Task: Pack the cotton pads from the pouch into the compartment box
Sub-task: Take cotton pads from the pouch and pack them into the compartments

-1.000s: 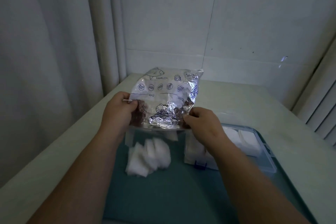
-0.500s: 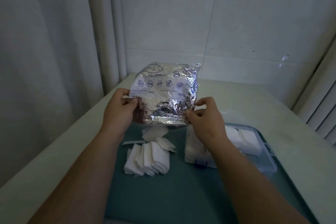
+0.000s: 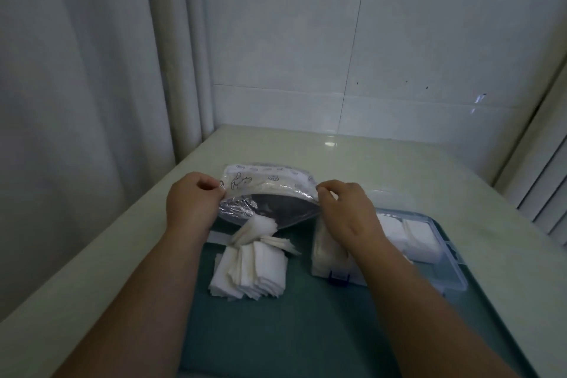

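Left hand and right hand pinch our pouch by its corners; cotton pads (one seemingly half out) lie at six o'clock, compartment box at four.

Silver foil pouch, mouth open, held above heaped white square cotton pads; clear compartment box, partly filled, lies right.

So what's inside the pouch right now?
A few cotton pads hang at the pouch mouth; the visible interior looks dark and bare. Its far end is hidden.
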Available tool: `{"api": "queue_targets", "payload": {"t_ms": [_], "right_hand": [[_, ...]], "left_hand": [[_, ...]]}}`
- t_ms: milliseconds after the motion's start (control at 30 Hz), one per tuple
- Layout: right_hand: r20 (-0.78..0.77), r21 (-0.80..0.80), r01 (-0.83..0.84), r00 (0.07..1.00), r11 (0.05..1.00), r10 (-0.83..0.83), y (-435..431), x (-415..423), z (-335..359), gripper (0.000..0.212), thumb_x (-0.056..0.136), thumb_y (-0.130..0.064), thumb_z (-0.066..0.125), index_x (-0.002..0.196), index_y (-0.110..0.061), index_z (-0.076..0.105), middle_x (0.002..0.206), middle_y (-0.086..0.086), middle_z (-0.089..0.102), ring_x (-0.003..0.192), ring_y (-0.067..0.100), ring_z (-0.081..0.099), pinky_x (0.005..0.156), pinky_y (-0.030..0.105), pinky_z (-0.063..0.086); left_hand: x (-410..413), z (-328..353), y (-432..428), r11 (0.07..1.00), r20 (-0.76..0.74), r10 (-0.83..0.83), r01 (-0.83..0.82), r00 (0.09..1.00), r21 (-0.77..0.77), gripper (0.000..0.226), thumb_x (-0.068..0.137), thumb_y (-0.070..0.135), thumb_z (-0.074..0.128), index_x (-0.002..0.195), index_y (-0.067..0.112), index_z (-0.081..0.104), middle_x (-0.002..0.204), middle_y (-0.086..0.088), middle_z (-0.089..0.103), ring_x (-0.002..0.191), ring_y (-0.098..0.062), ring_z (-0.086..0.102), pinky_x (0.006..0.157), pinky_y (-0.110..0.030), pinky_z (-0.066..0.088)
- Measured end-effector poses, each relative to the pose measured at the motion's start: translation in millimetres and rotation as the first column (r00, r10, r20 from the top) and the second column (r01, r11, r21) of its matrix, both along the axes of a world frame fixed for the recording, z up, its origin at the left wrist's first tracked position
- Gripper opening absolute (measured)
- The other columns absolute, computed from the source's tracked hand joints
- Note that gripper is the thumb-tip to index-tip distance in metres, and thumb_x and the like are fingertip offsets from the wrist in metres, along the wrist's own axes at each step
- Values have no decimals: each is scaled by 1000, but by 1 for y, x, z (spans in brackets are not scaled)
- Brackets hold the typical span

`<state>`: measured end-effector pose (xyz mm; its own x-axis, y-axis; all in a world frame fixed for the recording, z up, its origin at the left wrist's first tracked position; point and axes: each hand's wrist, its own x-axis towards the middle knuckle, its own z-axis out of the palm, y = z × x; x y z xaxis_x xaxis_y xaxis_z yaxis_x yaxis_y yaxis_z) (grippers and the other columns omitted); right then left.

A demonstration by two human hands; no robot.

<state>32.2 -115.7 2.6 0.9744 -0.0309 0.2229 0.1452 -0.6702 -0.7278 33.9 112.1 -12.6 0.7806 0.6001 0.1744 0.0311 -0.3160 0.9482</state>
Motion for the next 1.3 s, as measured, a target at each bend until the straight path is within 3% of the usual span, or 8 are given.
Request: {"api": "queue_targets", "payload": {"t_ms": [167, 367, 500, 633, 733, 933, 1100, 1300], "right_hand": [[56, -36, -54, 997, 998, 56, -1, -10, 9, 22, 90, -24, 56, 109, -24, 68, 107, -8, 65, 87, 7, 59, 76, 23, 47], [-21, -193, -341, 939, 920, 344, 0, -27, 18, 21, 79, -20, 63, 94, -32, 71, 85, -19, 64, 73, -6, 57, 62, 7, 41], [-104, -338, -440, 896, 832, 431, 4, -31, 18, 29, 73, -40, 76, 100, -32, 71, 96, -14, 71, 86, -1, 63, 79, 22, 53], [-110, -453, -466, 875, 760, 471, 9, -31, 18, 36, 72, -42, 78, 106, -31, 71, 99, -11, 70, 88, 7, 62, 80, 27, 53], [-87, -541, -457, 866, 706, 493, 13, -31, 15, 27, 78, -40, 72, 102, -28, 72, 94, -6, 69, 85, 12, 60, 76, 29, 51], [47, -575, -364, 879, 733, 474, 17, -29, 7, 20, 88, -35, 56, 84, -22, 71, 72, -1, 63, 69, 17, 51, 62, 28, 42], [121, -538, -312, 890, 783, 439, 12, -29, 11, 18, 84, -29, 56, 87, -22, 72, 79, 1, 67, 80, 19, 56, 70, 32, 50], [125, -502, -301, 902, 811, 413, 8, -30, 15, 16, 81, -30, 56, 84, -22, 69, 78, 1, 65, 79, 18, 56, 68, 33, 50]], "left_hand": [[-1, -1, 2, 992, -92, -4, 15, 996, 123, 8, 80, 19, 67, 80, 26, 67, 92, 1, 69, 86, -21, 64, 82, -40, 54], [-19, 21, -15, 942, 88, -195, 161, 977, 295, 9, 82, 16, 69, 80, 25, 69, 80, 11, 66, 76, -9, 61, 64, -23, 45], [-32, 26, -23, 814, 54, -417, 346, 907, 466, 6, 81, 31, 72, 77, 29, 68, 74, 13, 66, 70, -6, 59, 63, -23, 47], [-36, 24, -21, 573, -202, -551, 543, 810, 614, 23, 72, 47, 69, 94, 40, 65, 91, 21, 63, 79, -1, 57, 70, -28, 50], [-36, 23, -19, 508, -318, -526, 591, 789, 626, 22, 66, 48, 60, 86, 39, 59, 86, 18, 62, 76, -2, 57, 68, -31, 50], [-38, 23, -17, 505, -375, -538, 645, 755, 573, 30, 63, 39, 60, 93, 39, 56, 91, 17, 63, 81, -2, 57, 72, -35, 53], [-42, 24, -18, 501, -420, -560, 696, 714, 515, 47, 58, 40, 60, 104, 45, 53, 96, 21, 62, 87, 2, 59, 76, -32, 53], [-41, 25, -21, 569, -345, -562, 654, 752, 499, 33, 67, 32, 64, 96, 43, 55, 91, 18, 61, 83, 1, 57, 72, -27, 50]]}}
